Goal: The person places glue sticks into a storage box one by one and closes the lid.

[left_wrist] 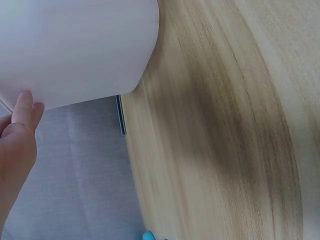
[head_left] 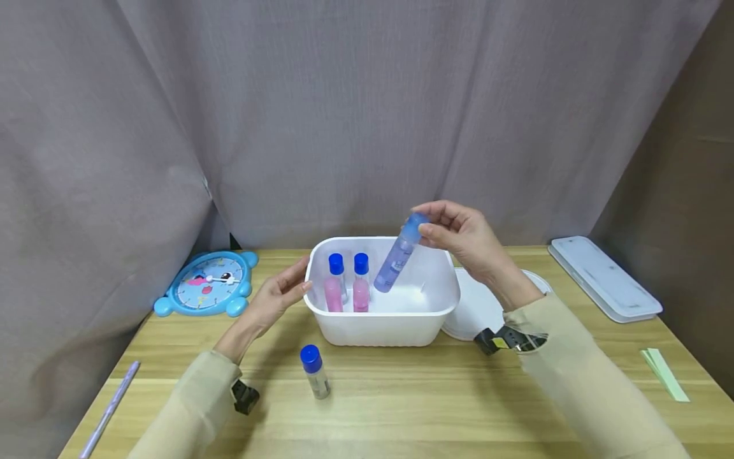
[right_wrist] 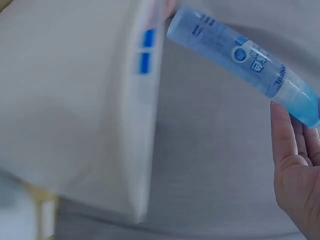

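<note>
My right hand (head_left: 467,239) pinches a translucent blue bottle (head_left: 395,262) by its cap. Tilted, cap up to the right, this bottle hangs over the white bin (head_left: 375,328); the right wrist view shows it above the rim. At the bin's left end, my left hand (head_left: 275,299) touches the wall with extended fingers (left_wrist: 22,110). Two blue-capped bottles, one (head_left: 336,264) left of the other (head_left: 361,264), stand inside the bin, with pink showing in their lower parts. A clear bottle with a blue cap (head_left: 315,371) stands on the table before the bin.
A white lid (head_left: 473,306) lies right of the bin, partly behind my right wrist. Farther right are a flat white case (head_left: 604,277) and pale green strips (head_left: 665,375). On the left are a blue toy clock (head_left: 209,284) and a purple pen (head_left: 109,411). Grey cloth (head_left: 344,127) hangs behind.
</note>
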### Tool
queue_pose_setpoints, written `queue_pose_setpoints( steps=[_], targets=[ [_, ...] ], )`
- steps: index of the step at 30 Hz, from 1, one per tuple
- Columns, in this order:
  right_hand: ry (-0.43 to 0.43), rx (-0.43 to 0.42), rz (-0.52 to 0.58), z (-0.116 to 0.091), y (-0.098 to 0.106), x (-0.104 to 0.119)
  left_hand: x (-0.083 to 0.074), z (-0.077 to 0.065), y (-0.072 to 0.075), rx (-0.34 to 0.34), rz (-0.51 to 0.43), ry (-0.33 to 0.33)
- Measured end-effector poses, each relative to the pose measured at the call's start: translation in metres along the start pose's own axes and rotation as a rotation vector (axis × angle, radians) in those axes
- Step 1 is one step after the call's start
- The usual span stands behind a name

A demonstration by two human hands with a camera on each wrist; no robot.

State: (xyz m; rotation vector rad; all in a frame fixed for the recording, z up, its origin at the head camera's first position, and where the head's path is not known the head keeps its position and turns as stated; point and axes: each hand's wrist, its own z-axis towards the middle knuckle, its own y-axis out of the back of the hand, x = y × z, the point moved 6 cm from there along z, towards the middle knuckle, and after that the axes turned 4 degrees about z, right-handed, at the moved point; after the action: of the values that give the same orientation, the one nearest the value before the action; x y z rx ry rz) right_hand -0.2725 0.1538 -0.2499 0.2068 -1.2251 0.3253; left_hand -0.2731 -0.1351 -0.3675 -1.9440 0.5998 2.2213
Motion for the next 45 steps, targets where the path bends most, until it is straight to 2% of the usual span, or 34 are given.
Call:
queue_pose_setpoints(
  steps=[4, 9, 15, 20, 31, 39, 42, 45],
  targets=[
    [-0.113, 0.025, -0.111, 0.012, 0.009, -0.030, 0.001, 0.000, 0.000, -0.002, -0.006, 0.003],
    [-0.238, 0.135, -0.257, 0.022, 0.009, -0.062, 0.002, 0.000, 0.000, 0.001, -0.010, 0.005],
    [-0.283, 0.267, -0.392, 0.030, 0.003, -0.082, 0.001, -0.001, 0.001, 0.001, -0.011, 0.001],
    [-0.295, 0.330, -0.432, 0.033, -0.003, -0.091, 0.002, -0.002, 0.002, 0.002, -0.007, 0.002],
    [-0.318, 0.333, -0.426, 0.032, -0.006, -0.100, 0.002, -0.002, 0.002, 0.002, -0.019, 0.011],
    [-0.253, 0.370, -0.423, 0.030, -0.006, -0.091, 0.002, 0.000, 0.001, 0.008, -0.022, 0.000],
    [-0.218, 0.341, -0.422, 0.028, -0.006, -0.082, 0.003, 0.000, 0.002, 0.009, -0.022, 0.001],
    [-0.162, 0.280, -0.368, 0.025, -0.010, -0.067, 0.003, 0.000, 0.003, 0.009, -0.017, -0.002]
  ],
)
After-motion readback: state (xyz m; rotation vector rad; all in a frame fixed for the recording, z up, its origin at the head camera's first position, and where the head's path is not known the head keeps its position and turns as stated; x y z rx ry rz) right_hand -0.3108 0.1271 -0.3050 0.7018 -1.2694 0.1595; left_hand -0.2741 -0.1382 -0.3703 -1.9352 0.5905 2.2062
